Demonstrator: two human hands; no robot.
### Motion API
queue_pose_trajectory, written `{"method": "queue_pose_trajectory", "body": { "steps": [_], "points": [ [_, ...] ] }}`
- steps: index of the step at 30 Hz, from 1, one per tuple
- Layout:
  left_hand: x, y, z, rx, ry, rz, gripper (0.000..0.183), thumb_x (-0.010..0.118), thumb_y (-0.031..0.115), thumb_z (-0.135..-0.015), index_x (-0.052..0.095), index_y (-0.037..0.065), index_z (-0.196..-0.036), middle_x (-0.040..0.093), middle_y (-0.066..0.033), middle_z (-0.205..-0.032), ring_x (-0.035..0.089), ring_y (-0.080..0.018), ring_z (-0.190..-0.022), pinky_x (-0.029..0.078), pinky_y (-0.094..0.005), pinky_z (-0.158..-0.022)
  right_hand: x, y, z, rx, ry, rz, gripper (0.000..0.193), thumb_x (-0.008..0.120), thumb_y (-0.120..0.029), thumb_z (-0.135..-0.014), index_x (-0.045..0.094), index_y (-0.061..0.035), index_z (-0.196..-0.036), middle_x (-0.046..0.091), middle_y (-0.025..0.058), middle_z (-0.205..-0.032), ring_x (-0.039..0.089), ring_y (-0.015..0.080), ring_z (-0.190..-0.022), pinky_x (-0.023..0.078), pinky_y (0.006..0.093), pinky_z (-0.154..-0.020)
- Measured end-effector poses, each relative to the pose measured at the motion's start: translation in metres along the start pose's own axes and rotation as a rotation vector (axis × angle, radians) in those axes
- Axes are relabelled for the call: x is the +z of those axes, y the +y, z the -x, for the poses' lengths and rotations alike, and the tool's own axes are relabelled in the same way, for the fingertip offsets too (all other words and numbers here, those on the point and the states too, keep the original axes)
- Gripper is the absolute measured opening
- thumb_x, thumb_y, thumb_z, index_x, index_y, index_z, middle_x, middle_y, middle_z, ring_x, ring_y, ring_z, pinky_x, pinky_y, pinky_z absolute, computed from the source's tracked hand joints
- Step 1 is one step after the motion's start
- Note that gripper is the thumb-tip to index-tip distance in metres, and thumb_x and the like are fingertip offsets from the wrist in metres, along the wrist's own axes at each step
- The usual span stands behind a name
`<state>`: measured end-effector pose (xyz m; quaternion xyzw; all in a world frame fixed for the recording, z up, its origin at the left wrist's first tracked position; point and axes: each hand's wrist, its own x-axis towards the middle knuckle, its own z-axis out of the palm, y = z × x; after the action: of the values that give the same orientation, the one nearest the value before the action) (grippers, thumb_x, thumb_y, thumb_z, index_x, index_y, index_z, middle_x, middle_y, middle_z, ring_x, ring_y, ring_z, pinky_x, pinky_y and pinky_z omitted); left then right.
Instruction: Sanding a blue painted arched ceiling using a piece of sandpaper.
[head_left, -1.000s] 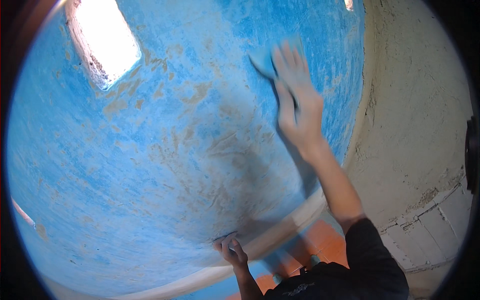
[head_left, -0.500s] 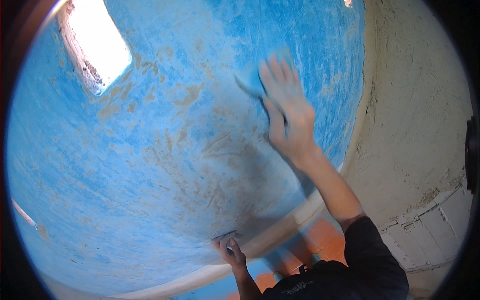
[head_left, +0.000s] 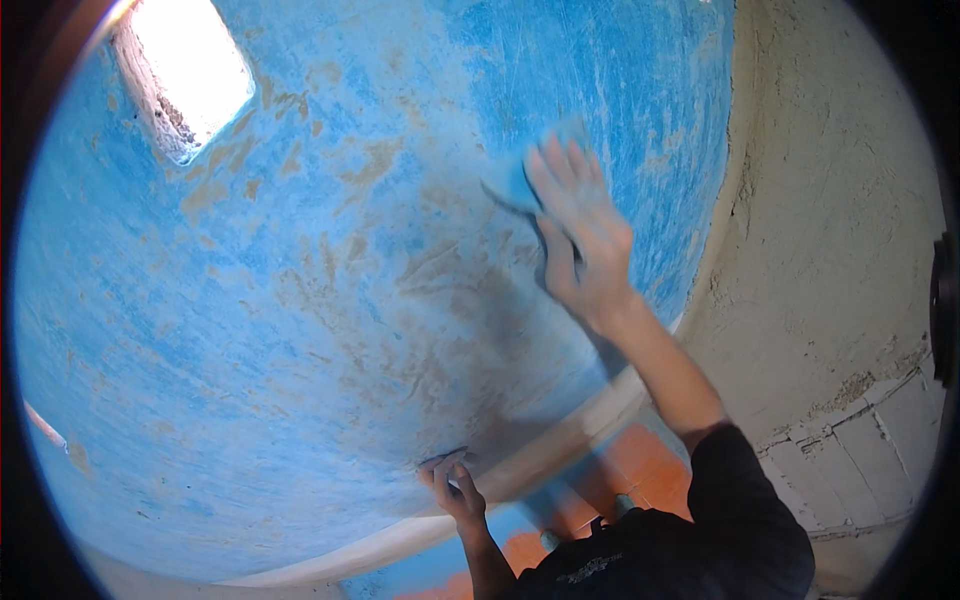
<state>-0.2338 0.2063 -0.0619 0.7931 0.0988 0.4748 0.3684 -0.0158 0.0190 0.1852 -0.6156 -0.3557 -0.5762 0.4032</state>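
Note:
Blurred by motion, my right hand (head_left: 588, 230) lies with outstretched fingers over a thin light-blue sheet (head_left: 512, 180), pressing it to the blue wall (head_left: 290, 400). The sheet looks like sandpaper, and its lower left corner lifts and curls off the wall. Lower down, my left hand (head_left: 458, 490) is at the wall with its fingers curled. A thin dark edge shows at those fingertips, but I cannot tell what it belongs to. Grey-brown patches and smears mark the paint between the hands.
A bright window opening (head_left: 200, 80) cuts the wall at upper left. Bare tan plaster (head_left: 830, 230) covers the adjoining wall on the right, above pale blocks (head_left: 860, 460). A pale ledge (head_left: 560, 450) runs along the blue wall's foot, above an orange tiled floor (head_left: 650, 465).
My right hand and the light-blue sheet have slid slightly down and right across the wall. My left hand has shifted a little up and left in the view.

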Motion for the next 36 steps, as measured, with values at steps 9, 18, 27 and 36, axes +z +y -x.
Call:
{"method": "queue_pose_trajectory", "body": {
  "steps": [9, 18, 27, 36],
  "points": [
    [0.003, -0.007, 0.003, 0.028, 0.023, -0.017, 0.022, 0.055, 0.023, -0.091, 0.064, 0.004, -0.093, 0.053, -0.0105, -0.098, 0.049, -0.0244, -0.095, 0.039, -0.0358, -0.082, 0.013, -0.001, -0.045, -0.083, 0.165, -0.02, 0.048, 0.06, -0.001, -0.078, 0.06, -0.0087, -0.125, 0.055, 0.0162, -0.129, 0.05, 0.0363, -0.123, 0.036, 0.0454, -0.105],
    [0.004, 0.0, -0.006, 0.068, 0.011, 0.018, 0.019, 0.054, 0.02, -0.09, 0.064, 0.004, -0.092, 0.059, -0.0094, -0.093, 0.05, -0.0251, -0.09, 0.037, -0.037, -0.083, 0.006, 0.009, -0.044, -0.139, 0.109, 0.014, 0.051, 0.061, 0.0, -0.077, 0.058, -0.0084, -0.127, 0.056, 0.0161, -0.129, 0.051, 0.0361, -0.122, 0.037, 0.0463, -0.105],
    [-0.003, -0.006, -0.001, 0.057, 0.018, -0.013, 0.024, 0.053, 0.024, -0.093, 0.063, 0.002, -0.092, 0.055, -0.01, -0.092, 0.049, -0.0247, -0.092, 0.039, -0.0364, -0.082, 0.018, -0.011, -0.014, -0.038, 0.112, -0.056, 0.051, 0.06, 0.001, -0.077, 0.057, -0.0074, -0.128, 0.055, 0.0168, -0.129, 0.049, 0.0354, -0.124, 0.037, 0.0463, -0.105],
    [0.005, 0.004, -0.006, 0.073, -0.003, 0.01, 0.021, 0.053, 0.02, -0.093, 0.063, 0.002, -0.093, 0.054, -0.0108, -0.094, 0.05, -0.0255, -0.093, 0.039, -0.0367, -0.082, 0.008, 0.013, -0.075, -0.14, 0.189, -0.041, 0.047, 0.059, -0.002, -0.081, 0.059, -0.0126, -0.127, 0.055, 0.0152, -0.13, 0.051, 0.0358, -0.122, 0.038, 0.0454, -0.104]
  ]
}}
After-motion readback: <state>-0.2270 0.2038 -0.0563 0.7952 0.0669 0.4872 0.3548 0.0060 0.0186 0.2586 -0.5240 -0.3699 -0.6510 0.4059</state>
